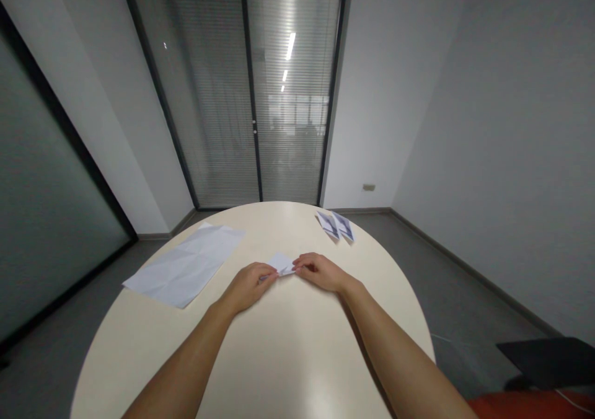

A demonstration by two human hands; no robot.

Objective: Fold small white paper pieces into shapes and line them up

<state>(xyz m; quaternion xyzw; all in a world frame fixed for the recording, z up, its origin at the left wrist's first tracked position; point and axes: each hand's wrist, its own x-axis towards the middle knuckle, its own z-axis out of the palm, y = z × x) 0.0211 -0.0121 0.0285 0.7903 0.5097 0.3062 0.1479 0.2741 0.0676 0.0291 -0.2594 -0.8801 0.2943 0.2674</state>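
Observation:
A small folded piece of white paper (281, 261) lies on the table between my hands. My left hand (250, 284) pinches its left corner between thumb and fingers. At the right corner, my right hand (320, 271) grips the paper with bent fingers. The parts of the paper under my fingertips are hidden. To the left lies a large creased white sheet (186, 267), apart from my left hand. Two small folded papers (335, 226) with bluish-grey shading rest side by side beyond my right hand.
The round cream table (297, 344) reaches from below my arms to near the glass doors with blinds (223, 97). At the lower right stand a black flat object (548, 357) and something red (515, 405). A wall (520, 158) rises on the right.

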